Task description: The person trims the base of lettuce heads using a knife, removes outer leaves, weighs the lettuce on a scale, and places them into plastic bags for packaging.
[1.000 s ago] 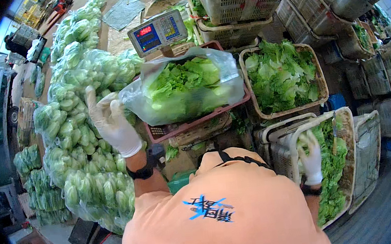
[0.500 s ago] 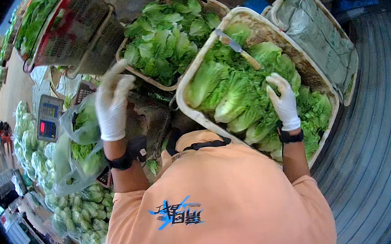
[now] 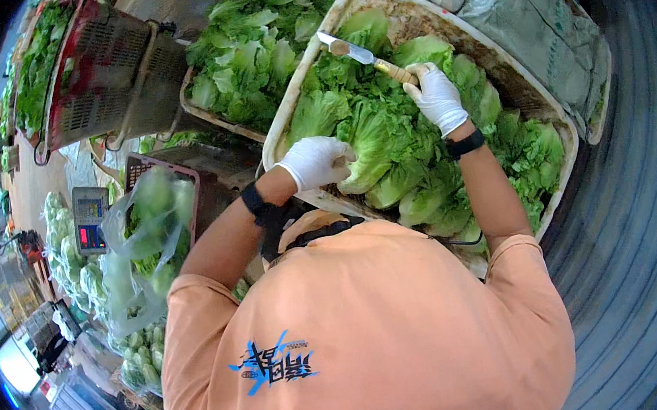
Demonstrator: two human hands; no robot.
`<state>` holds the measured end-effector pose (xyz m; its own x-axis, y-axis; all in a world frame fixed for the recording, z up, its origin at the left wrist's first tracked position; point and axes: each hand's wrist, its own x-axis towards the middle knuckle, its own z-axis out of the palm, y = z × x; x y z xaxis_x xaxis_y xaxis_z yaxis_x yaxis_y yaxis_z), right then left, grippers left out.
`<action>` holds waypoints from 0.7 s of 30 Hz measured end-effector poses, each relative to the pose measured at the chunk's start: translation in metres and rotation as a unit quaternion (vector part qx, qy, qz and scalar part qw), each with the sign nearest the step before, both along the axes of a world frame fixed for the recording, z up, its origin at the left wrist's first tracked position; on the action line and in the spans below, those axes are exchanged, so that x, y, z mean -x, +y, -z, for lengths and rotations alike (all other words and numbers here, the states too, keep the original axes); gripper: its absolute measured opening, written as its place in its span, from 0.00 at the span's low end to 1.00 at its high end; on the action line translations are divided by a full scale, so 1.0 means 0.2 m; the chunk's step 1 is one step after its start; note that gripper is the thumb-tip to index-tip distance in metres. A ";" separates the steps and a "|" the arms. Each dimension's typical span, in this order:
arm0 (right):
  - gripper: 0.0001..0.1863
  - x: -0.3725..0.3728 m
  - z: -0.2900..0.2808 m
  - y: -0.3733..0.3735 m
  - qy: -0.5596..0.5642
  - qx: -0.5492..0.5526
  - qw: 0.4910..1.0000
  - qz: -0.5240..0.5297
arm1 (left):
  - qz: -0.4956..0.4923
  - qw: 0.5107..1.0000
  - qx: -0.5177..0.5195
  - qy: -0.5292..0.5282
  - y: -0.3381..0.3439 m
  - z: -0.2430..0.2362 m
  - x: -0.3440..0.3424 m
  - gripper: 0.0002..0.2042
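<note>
My right hand (image 3: 435, 96), in a white glove, is closed on the wooden handle of a knife (image 3: 353, 51), whose blade points up and left over a large crate of leafy lettuce (image 3: 288, 96). My left hand (image 3: 319, 162), also gloved, reaches over the crate's near-left part, fingers curled on a pale green lettuce head (image 3: 365, 160); its fingertips are partly hidden. To the left, a clear bag of lettuce (image 3: 150, 241) lies in a red-brown crate beside a scale (image 3: 89, 220) with a red display.
Another lettuce crate (image 3: 251, 60) stands behind. At the back left are stacked crates (image 3: 98, 69) with red paint. A crate with grey-green wrapped packs (image 3: 503, 31) leans at the right. Bagged greens (image 3: 61, 243) pile at the far left. A ridged grey surface (image 3: 645, 209) spans the right side.
The view has swung right from the scale to the lettuce crate. My right hand has moved up and taken the knife; my left hand has come down and right onto the lettuce.
</note>
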<state>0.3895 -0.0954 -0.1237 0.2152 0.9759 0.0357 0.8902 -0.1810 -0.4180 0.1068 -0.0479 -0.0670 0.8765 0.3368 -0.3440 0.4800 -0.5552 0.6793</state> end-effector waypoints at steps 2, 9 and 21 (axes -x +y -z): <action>0.16 -0.05 0.02 -0.10 0.179 0.022 0.982 0.050 | 0.108 0.992 -0.049 0.051 0.00 0.02 -0.09 0.18; 0.20 0.02 -0.30 -0.74 0.706 -0.196 0.642 0.225 | -0.031 0.976 -0.176 -0.124 0.06 0.09 -0.34 0.39; 0.17 0.34 -0.20 -1.23 0.772 -0.298 0.439 0.350 | -0.188 0.969 0.045 0.154 0.44 0.38 -1.45 0.52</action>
